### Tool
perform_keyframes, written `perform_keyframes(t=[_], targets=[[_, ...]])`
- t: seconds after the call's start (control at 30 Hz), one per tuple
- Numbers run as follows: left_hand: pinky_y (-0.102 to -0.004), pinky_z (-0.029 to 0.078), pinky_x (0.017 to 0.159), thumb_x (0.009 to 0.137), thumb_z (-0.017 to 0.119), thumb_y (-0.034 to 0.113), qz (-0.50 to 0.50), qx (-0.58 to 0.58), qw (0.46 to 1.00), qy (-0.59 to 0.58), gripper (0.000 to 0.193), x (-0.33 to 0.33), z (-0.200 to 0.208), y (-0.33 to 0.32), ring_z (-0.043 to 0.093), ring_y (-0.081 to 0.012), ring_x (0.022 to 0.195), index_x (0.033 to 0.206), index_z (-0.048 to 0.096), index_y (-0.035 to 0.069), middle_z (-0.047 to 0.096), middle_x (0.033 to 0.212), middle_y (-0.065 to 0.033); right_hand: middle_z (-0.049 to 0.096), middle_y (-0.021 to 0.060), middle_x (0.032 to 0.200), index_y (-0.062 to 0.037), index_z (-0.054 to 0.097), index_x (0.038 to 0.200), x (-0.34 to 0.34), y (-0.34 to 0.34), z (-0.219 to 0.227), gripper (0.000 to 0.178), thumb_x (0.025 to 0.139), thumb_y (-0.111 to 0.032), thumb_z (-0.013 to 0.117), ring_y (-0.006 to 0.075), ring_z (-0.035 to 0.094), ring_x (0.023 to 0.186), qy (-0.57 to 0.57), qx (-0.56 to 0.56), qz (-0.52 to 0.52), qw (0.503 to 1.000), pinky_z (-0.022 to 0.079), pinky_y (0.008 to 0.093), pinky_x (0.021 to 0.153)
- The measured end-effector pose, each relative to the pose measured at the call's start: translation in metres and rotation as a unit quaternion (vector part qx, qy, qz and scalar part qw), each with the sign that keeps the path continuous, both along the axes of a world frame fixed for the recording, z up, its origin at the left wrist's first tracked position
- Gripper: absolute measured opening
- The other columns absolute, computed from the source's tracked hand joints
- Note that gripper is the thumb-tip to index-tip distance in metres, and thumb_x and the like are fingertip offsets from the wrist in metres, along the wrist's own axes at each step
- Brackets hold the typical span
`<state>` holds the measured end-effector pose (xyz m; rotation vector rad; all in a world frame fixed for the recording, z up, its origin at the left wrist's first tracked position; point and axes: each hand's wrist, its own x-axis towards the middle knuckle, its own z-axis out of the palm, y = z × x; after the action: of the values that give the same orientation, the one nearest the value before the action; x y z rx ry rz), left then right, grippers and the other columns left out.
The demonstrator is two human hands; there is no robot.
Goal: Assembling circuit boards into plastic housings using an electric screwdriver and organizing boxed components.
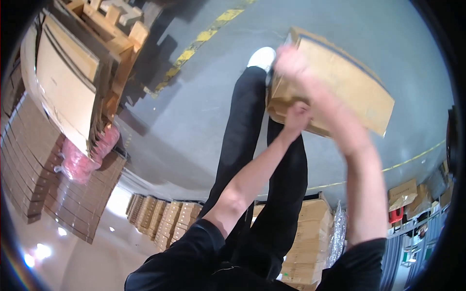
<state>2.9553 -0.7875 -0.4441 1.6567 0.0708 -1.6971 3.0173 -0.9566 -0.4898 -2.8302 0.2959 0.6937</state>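
A brown cardboard box (347, 80) lies on the grey floor in front of my legs, with its open-looking end toward my shoe. My left hand (298, 116) is closed at the near edge of that end, its fingers curled on the cardboard. Over the far corner of the same end is my right hand (291, 61), smeared by motion. Whether its fingers grip anything does not show. My right forearm crosses in front of part of the box.
Flat cardboard sheets (68, 80) stand at the left beside a wooden pallet (121, 41). Pink plastic wrap (80, 162) hangs below them, near stacked cartons (29, 160). Yellow-and-black floor tape (196, 43) runs ahead. My white shoe (262, 58) is close to the box. More cartons (306, 237) stand behind me.
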Motion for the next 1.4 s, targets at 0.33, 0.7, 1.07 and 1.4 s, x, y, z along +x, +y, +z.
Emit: perform_keyframes(t=[0.33, 0.7, 1.07, 1.4], targets=[[-0.0420, 0.047, 0.085, 0.077, 0.053, 0.023, -0.676, 0.125, 0.724, -0.058, 0.036, 0.069, 0.024, -0.014, 0.057, -0.0324, 0.104, 0.106, 0.063, 0.003, 0.059, 0.113, -0.0184, 0.056, 0.0220, 0.083, 0.0003, 0.046, 0.095, -0.116, -0.051, 0.080, 0.036, 0.069, -0.017, 0.065, 0.0360, 0.057, 0.081, 0.032, 0.288, -0.360, 0.887, 0.046, 0.0414, 0.072], [-0.0427, 0.044, 0.090, 0.075, 0.064, 0.030, -0.724, 0.083, 0.675, -0.117, 0.065, 0.039, 0.051, 0.001, 0.051, -0.0383, 0.107, 0.125, 0.040, -0.005, 0.047, 0.122, -0.0220, 0.053, 0.0044, 0.068, 0.0013, 0.048, 0.085, -0.160, 0.163, -0.023, 0.030, 0.087, -0.027, 0.059, 0.0147, 0.050, 0.060, -0.225, 0.102, -0.935, 0.254, 0.043, 0.0316, 0.057], [-0.0444, 0.038, 0.097, 0.075, 0.057, 0.008, -0.472, 0.095, 0.808, -0.339, 0.081, 0.018, 0.052, -0.016, 0.042, -0.0443, 0.115, 0.139, 0.007, 0.001, 0.030, 0.133, -0.0258, 0.059, 0.0187, 0.105, 0.0037, 0.042, 0.119, -0.244, 0.126, -0.045, 0.047, 0.096, -0.036, 0.032, 0.0274, 0.062, 0.086, -0.203, 0.405, -0.863, -0.221, 0.050, 0.0392, 0.076], [-0.0376, 0.042, 0.093, 0.086, 0.046, 0.004, -0.422, 0.068, 0.859, -0.282, 0.050, 0.049, 0.080, 0.005, 0.055, -0.0329, 0.109, 0.134, 0.032, 0.009, 0.057, 0.115, -0.0208, 0.044, 0.0206, 0.126, 0.0037, 0.038, 0.122, -0.341, 0.158, -0.024, 0.037, 0.091, -0.017, 0.039, 0.0336, 0.057, 0.103, -0.499, 0.121, -0.676, -0.528, 0.051, 0.0457, 0.084]])
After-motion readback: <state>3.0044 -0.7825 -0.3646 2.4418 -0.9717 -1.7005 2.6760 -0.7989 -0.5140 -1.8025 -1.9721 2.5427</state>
